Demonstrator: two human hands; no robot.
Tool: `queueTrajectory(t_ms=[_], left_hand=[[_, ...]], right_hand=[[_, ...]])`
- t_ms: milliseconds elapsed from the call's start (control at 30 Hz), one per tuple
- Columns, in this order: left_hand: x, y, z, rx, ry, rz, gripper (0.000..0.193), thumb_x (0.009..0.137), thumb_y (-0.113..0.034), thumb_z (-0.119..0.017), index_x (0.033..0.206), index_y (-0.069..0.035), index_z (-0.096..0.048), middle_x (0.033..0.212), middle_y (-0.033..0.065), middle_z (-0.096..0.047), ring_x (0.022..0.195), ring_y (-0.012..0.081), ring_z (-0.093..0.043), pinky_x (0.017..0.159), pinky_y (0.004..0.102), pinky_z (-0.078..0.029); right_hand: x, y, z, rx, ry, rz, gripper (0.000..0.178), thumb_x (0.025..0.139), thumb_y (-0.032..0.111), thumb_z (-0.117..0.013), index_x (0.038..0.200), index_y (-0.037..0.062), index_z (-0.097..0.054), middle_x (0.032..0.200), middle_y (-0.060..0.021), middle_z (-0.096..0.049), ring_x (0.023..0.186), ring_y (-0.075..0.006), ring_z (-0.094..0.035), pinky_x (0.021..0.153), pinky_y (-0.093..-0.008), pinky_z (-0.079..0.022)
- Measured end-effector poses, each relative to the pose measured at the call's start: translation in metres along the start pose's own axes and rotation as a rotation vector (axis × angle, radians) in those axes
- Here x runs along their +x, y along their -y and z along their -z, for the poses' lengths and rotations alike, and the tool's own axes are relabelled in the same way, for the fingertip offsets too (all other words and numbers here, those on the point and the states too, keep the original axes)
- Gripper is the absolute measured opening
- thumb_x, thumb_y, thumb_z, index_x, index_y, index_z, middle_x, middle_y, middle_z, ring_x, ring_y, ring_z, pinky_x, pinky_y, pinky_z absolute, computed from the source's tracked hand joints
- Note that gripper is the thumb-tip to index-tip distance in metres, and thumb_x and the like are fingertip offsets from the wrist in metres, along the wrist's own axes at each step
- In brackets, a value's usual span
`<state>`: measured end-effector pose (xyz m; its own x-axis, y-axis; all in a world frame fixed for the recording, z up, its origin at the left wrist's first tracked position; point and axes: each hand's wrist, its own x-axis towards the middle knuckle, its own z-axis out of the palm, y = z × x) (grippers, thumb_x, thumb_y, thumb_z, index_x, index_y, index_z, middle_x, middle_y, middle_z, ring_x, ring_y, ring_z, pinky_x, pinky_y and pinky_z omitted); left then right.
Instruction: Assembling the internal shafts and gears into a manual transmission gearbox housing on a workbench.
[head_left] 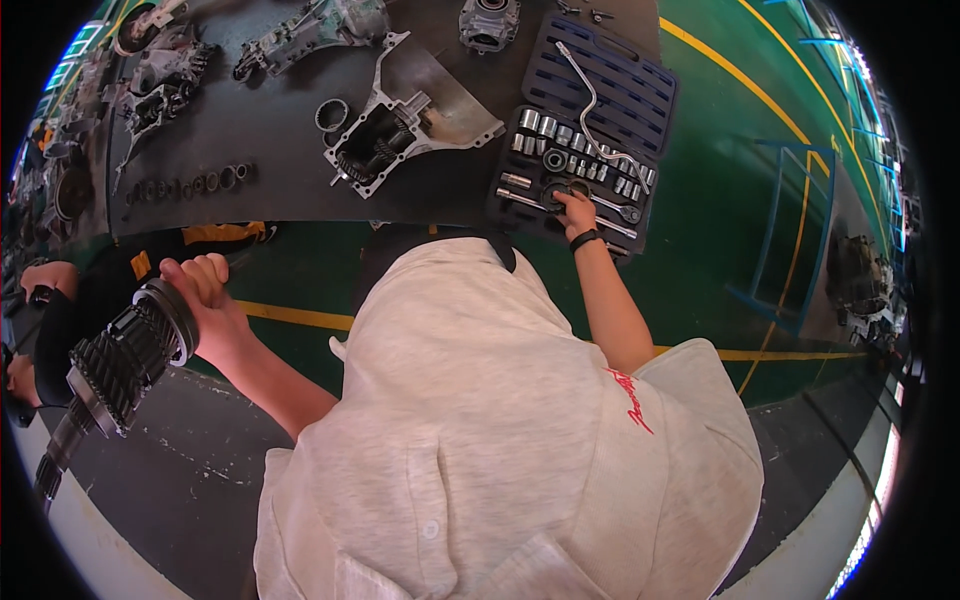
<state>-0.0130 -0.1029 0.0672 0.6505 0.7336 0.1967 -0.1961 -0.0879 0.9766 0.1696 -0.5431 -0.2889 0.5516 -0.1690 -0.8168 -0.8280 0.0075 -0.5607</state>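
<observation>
L hand (205, 290) closed tight round the top end of a long dark steel shaft stacked w/ helical gears (115, 365), held out at near L, clear of the bench, tilted w/ splined tip down. R hand (575, 212) is at the near edge of a dark-blue plastic socket case (627, 92), fingers part curled over a small brassy ring (578, 187); can't tell if it's gripped or just touched.

On the dark flat-topped bench (265, 160), L of case: grey cast-metal housing w/ flared bell (455, 110), its box end open, gears showing inside. Loose steel ring (321, 118) just L of that; row of small dark rings (187, 188) further L. Bent chrome speed brace (590, 100) lies across the open case, over the sockets (547, 126).

Progress, approx: prob. midway. Housing's open & geared shaft's out on its own, so that much looks done. Left: shaft & housing apart, rings loose, brace unused. Can't tell if parts are coming off or going on.
</observation>
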Motion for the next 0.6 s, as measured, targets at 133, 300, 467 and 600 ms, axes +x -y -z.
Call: queueTrajectory(t_ms=[133, 300, 467, 600], left_hand=[[0.001, 0.000, -0.002, -0.020, 0.055, 0.004, 0.055, 0.109, -0.023, -0.050, 0.062, -0.012, -0.024, 0.056, -0.0015, -0.020, 0.054, 0.0136, -0.020, 0.063, 0.0321, -0.031], [0.006, 0.001, -0.002, -0.013, 0.044, 0.015, 0.053, 0.109, -0.023, -0.050, 0.063, -0.012, -0.025, 0.056, -0.0020, -0.020, 0.054, 0.0127, -0.019, 0.062, 0.0317, -0.031], [0.010, 0.002, -0.005, -0.009, 0.024, -0.011, 0.046, 0.109, -0.022, -0.051, 0.069, -0.011, -0.032, 0.055, -0.0025, -0.020, 0.053, 0.0111, -0.019, 0.062, 0.0308, -0.031], [0.010, 0.004, -0.007, -0.042, 0.029, 0.006, 0.044, 0.108, -0.022, -0.051, 0.069, -0.011, -0.034, 0.055, -0.0027, -0.020, 0.052, 0.0102, -0.020, 0.062, 0.0304, -0.031]], right_hand=[[0.005, -0.011, -0.006, 0.201, 0.092, 0.004, 0.059, 0.088, 0.005, -0.073, 0.143, 0.0016, -0.049, 0.127, -0.0113, -0.064, 0.115, -0.0265, -0.062, 0.100, -0.0476, -0.047], [0.009, -0.015, -0.002, 0.619, 0.201, -0.214, 0.028, 0.092, 0.009, -0.068, 0.118, 0.0055, -0.062, 0.117, -0.0090, -0.066, 0.111, -0.0264, -0.062, 0.104, -0.0480, -0.045], [-0.004, -0.005, 0.002, 0.733, 0.325, -0.222, 0.027, 0.097, 0.031, -0.058, 0.111, 0.0090, -0.064, 0.117, -0.0084, -0.068, 0.114, -0.0277, -0.061, 0.108, -0.0479, -0.042], [-0.007, 0.002, 0.005, 0.702, 0.343, -0.186, 0.029, 0.099, 0.031, -0.055, 0.114, 0.0074, -0.063, 0.119, -0.0107, -0.067, 0.114, -0.0275, -0.061, 0.106, -0.0469, -0.042]])
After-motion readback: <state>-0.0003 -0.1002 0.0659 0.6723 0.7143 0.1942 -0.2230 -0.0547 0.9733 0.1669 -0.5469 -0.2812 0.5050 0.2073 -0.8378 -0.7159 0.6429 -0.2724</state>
